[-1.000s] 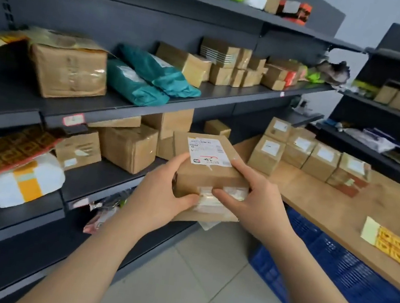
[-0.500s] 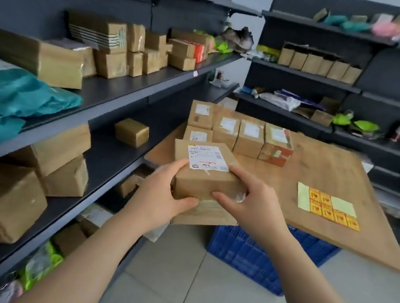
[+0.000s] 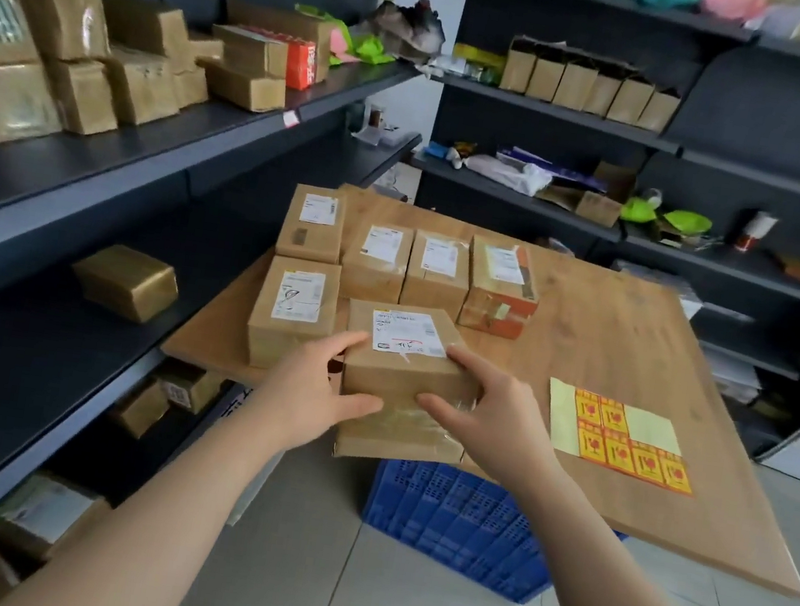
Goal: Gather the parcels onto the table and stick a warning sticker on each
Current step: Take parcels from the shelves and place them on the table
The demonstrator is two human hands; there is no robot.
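Left hand [image 3: 312,388] and right hand [image 3: 496,410] fingers curl round the parcel [image 3: 407,381], label up, long axis crosswise.

A brown parcel [image 3: 402,381] with a white label on top is held flat by the left hand [image 3: 317,394] and right hand [image 3: 500,416] at the near edge of the desk [image 3: 641,339]; five more labelled parcels [image 3: 374,268] sit close together on the desk; a sheet of warning stickers [image 3: 622,434] lies flat to their right.

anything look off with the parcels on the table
The orange-marked parcel at the right end of the back row sits askew to its neighbours, its front patched with tape. The held parcel looks sound.
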